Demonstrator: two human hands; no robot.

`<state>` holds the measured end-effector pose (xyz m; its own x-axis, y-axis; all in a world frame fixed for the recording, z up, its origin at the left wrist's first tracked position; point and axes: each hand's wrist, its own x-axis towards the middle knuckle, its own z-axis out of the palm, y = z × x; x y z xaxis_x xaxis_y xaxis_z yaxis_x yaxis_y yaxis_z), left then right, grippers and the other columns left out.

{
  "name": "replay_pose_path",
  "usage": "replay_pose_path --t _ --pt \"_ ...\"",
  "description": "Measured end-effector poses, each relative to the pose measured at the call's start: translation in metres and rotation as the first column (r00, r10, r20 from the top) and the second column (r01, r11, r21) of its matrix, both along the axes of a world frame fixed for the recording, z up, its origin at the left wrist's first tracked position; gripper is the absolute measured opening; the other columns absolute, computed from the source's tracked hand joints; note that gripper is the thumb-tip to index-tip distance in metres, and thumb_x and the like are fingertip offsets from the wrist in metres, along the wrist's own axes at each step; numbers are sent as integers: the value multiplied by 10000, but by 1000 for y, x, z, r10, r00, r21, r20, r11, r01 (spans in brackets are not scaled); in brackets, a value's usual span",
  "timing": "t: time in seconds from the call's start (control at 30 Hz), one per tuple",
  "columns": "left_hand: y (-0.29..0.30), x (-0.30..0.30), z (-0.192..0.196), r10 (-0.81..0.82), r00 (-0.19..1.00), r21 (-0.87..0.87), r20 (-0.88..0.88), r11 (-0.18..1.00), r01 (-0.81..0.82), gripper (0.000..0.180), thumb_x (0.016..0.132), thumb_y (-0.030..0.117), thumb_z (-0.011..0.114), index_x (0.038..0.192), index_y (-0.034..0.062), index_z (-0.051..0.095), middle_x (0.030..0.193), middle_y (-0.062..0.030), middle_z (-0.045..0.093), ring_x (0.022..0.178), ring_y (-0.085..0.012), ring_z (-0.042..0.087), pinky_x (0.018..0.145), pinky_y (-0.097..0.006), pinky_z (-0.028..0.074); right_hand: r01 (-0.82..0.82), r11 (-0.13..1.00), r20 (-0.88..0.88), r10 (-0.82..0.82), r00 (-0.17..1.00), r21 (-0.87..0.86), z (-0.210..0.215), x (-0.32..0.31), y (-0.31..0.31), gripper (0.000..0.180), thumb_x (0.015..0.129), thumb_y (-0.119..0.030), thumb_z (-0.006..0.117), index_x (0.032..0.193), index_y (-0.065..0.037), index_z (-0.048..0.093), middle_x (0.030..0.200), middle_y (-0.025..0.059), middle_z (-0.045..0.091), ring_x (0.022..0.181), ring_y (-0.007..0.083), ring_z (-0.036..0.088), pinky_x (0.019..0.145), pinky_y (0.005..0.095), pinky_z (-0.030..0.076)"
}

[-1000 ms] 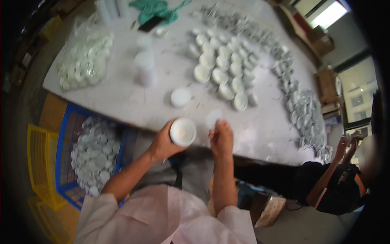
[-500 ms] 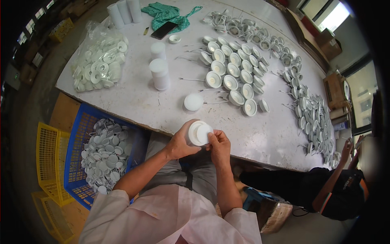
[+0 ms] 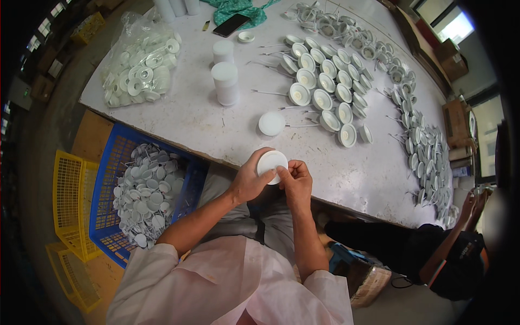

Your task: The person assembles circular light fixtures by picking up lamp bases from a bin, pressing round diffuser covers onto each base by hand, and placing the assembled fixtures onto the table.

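Observation:
In front of my lap, a round white downlight (image 3: 272, 160) faces up, a flat white disc covering its front. My left hand (image 3: 248, 177) wraps round its left side with the thumb on the disc. From the right, my right hand (image 3: 297, 182) grips the lower right rim, its thumb pressing the disc's edge and its fingers curled. The underside of the lamp is hidden. Just beyond my hands lies a short white round stack (image 3: 271, 124). Farther off stand a taller stack of white discs (image 3: 225, 86) and a smaller stack (image 3: 222, 52).
Rows of open downlights with wires (image 3: 326, 83) cover the table's middle; more lamps (image 3: 425, 157) line the right. A bag of white rings (image 3: 142, 73), a phone (image 3: 232, 25) and a green cloth (image 3: 238, 12) lie farther back. A blue crate (image 3: 108, 184) of lamps stands left. Another person (image 3: 449, 254) is at right.
The small disc, tilted over the ring before, now lies flat across the lamp's front. My left thumb has come onto it beside the right thumb. The whole view has shifted slightly.

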<state>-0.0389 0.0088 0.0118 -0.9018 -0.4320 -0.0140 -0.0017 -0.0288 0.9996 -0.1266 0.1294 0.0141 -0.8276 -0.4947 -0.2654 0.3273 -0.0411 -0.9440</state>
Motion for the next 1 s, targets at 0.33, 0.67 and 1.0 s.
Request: replay_pose_path --t 0.33,0.67,1.0 --pt "1 6 4 38 999 -76 25 996 -36 456 904 117 551 1326 25 404 1136 -111 586 1035 -157 559 902 -312 456 -73 996 66 75 995 -44 -4 -3 -6 222 825 -98 733 904 -73 527 720 -21 556 564 40 498 483 164 398" --pt "-5 26 -17 81 995 -5 56 997 -81 414 865 148 618 1233 6 495 1070 -103 602 996 -163 570 874 -312 465 -165 982 -107 174 979 90 -26 18 -1 241 828 -133 740 912 -74 522 759 -48 509 660 21 458 565 181 385" --pt "-94 178 -89 480 815 145 325 826 -544 466 910 128 540 1350 83 394 1087 -98 594 808 -200 656 535 -279 475 389 896 -744 -109 659 213 -4 -41 75 190 826 -22 664 1004 13 606 830 76 596 702 148 579 632 274 480"
